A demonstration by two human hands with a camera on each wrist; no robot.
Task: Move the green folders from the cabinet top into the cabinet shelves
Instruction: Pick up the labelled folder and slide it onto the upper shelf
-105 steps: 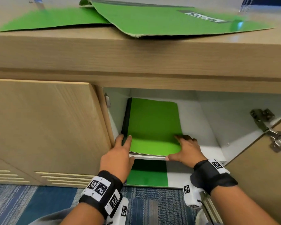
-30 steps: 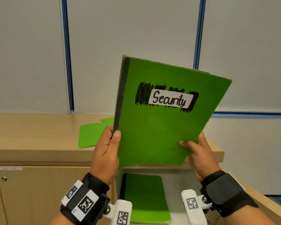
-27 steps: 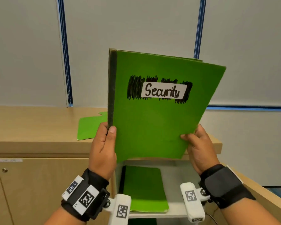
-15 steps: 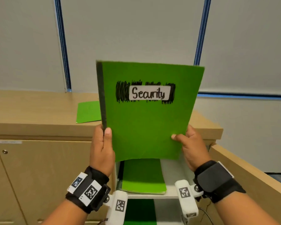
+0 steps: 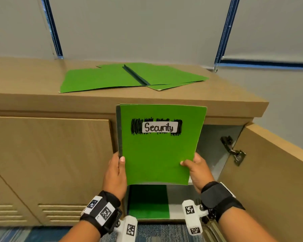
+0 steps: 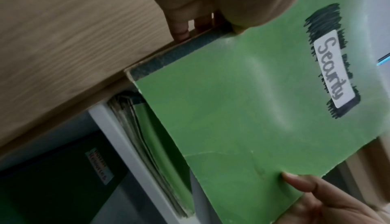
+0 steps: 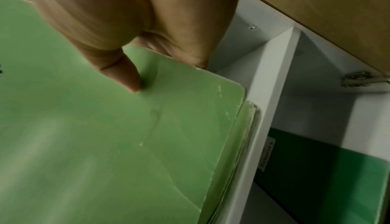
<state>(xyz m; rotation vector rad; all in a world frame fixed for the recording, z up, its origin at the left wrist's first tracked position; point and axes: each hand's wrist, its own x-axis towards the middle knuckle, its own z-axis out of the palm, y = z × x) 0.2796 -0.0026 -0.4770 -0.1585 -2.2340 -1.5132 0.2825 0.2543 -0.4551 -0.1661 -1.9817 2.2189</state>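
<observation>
Bright green folder (image 5: 157, 154) with a dark spine strip, white label (image 5: 160, 127) lettered black over black scribble, green folders (image 5: 129, 77) on the tan wood-grain cabinet top (image 5: 24, 81), pale grey-white shelf (image 7: 272, 81), black wristbands (image 5: 103, 210) with black-and-white square markers, blue striped carpet (image 5: 156, 231), blue-edged grey wall panels (image 5: 138, 27)

Green "Security" folder (image 5: 157, 151) upright, dark spine left, before the open cabinet. Two green folders (image 5: 129, 77) flat, overlapping, on cabinet top (image 5: 24, 81). Others lie on the shelves (image 5: 178, 209).

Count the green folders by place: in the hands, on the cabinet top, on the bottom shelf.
Security folder, held by left hand and right hand: 1
Overlapping folders on the cabinet top: at least 2
Resources-labelled folder on the bottom shelf: 1
Total: at least 4
</observation>
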